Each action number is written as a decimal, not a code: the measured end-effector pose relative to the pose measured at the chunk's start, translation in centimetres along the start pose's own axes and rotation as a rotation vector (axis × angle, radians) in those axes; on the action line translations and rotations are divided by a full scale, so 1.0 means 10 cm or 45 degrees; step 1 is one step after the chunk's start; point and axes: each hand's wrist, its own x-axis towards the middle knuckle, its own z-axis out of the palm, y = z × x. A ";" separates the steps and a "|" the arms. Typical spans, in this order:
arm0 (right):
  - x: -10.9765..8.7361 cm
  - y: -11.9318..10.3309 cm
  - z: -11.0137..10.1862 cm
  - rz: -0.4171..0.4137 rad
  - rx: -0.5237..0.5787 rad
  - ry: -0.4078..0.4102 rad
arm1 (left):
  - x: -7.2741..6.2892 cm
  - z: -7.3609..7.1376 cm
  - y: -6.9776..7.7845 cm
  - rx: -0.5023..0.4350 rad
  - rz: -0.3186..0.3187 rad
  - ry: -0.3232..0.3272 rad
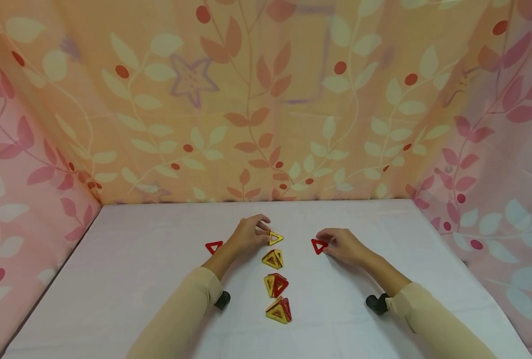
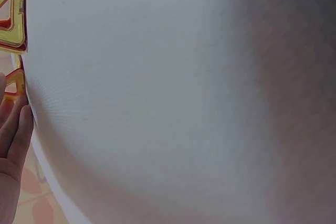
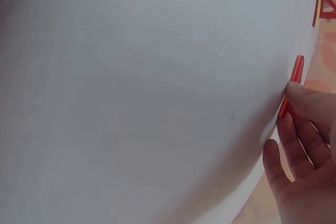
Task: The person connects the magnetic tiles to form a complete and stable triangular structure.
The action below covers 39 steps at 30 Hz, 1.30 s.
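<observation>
Magnetic-looking triangular tiles with open centres are on the white table. My left hand (image 1: 248, 235) has its thumb and fingertips at the left edge of a yellow triangle tile (image 1: 276, 238), pinching it. In the left wrist view, the fingers (image 2: 18, 135) reach up to that tile's frame. On the right, my right hand (image 1: 344, 246) pinches a red triangle tile (image 1: 318, 246) between thumb and fingers. The right wrist view shows this red tile (image 3: 297, 69) edge-on, close over the cloth. Nearest the left hand stands a small yellow pyramid (image 1: 272, 259) of joined tiles.
Below it, towards me, stand a yellow-and-red pyramid (image 1: 276, 285) and another one (image 1: 279, 310), forming a column. Left of my left wrist lies a loose red triangle tile (image 1: 213, 247), partly covered by the forearm. Patterned curtains (image 1: 257, 124) enclose the white table (image 1: 113, 279).
</observation>
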 end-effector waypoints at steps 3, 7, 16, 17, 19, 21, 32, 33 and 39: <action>0.03 -0.04 0.02 -0.005 -0.008 -0.012 | 0.00 0.00 0.00 -0.002 0.005 0.001; 0.08 -0.10 0.05 -0.018 -0.024 -0.023 | 0.01 0.01 -0.01 -0.001 0.008 0.001; 0.18 -0.19 0.15 -0.023 -0.018 -0.046 | 0.00 0.01 -0.01 0.010 -0.003 -0.011; 0.19 -0.20 0.16 -0.028 -0.023 -0.044 | 0.01 0.01 -0.01 0.009 -0.001 -0.010; 0.21 -0.21 0.17 -0.050 -0.028 -0.040 | 0.01 0.01 0.00 0.014 -0.006 -0.007; 0.22 -0.23 0.18 -0.070 -0.033 -0.038 | 0.01 0.01 0.00 0.021 -0.014 -0.004; 0.32 -0.32 0.26 -0.111 -0.051 -0.048 | 0.00 0.01 0.01 0.025 -0.007 -0.008; 0.33 -0.32 0.27 -0.115 -0.054 -0.045 | 0.00 0.00 0.01 0.028 -0.004 -0.009; 0.39 -0.35 0.29 -0.107 -0.040 -0.047 | 0.01 0.00 0.00 0.030 0.007 -0.005</action>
